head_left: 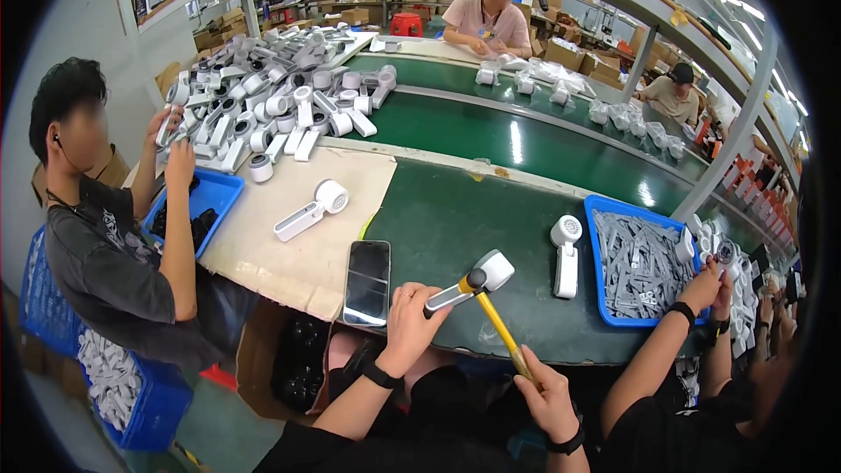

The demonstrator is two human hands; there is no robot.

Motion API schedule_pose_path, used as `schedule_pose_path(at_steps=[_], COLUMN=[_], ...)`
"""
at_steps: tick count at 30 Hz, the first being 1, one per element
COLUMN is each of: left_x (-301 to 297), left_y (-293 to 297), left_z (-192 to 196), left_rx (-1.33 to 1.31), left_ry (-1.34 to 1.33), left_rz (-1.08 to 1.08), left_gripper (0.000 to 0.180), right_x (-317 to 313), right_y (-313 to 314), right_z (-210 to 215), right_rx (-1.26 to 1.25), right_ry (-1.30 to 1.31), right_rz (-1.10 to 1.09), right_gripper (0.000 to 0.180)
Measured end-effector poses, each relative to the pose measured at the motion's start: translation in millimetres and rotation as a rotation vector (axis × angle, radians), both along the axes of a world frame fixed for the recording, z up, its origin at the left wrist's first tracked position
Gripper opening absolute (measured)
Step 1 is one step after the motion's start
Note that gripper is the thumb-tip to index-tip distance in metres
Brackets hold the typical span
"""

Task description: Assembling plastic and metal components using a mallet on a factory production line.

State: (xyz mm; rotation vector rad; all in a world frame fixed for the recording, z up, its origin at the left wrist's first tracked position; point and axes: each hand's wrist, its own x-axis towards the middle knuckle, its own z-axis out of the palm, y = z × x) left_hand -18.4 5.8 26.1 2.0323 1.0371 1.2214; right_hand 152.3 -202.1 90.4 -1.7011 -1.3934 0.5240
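My left hand (412,324) is closed round the handle end of a white handheld device with a round head (498,270), held over the near edge of the green work surface. Gripped in my right hand (552,396) is a mallet with a yellow handle (501,326). Its dark, rounded head overlaps the device between handle and round head; whether they touch I cannot tell. To the right stands a similar white device (567,264) with a perforated round face. Another white device (314,208) lies on the tan board at the left.
Beside my left hand lies a phone (354,315). A blue tray (599,285) of grey strips stands at the right. Farther left are a big pile of devices (272,105) and a blue tray (229,197) with black parts. Co-workers sit on both sides and across the green belt (455,127).
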Motion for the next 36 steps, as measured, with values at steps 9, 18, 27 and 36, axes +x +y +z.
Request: schedule_pose_path(at_steps=[9, 18, 27, 36], left_x=[-1.6, -0.5, 1.4, 3.4], left_y=[5.1, 5.5, 4.8, 0.4], left_z=[-4.1, -8.1, -15.8, -10.3], left_rx=[-0.02, 0.016, 0.004, 0.014], left_ry=[0.041, -0.008, 0.019, 0.013], left_rz=[-0.015, 0.014, 0.032, 0.021], left_gripper=[0.023, 0.022, 0.026, 0.026], right_x=[-3.1, -7.4, -23.2, 7.6], right_y=[5.5, 9.7, 6.9, 8.4], right_z=[10.5, 11.3, 16.4, -10.8], right_rx=[-0.113, -0.119, -0.158, 0.031], right_ry=[-0.169, -0.113, -0.099, -0.148], right_rz=[-0.023, 0.017, 0.097, -0.083], right_gripper=[0.051, 0.05, 0.05, 0.049])
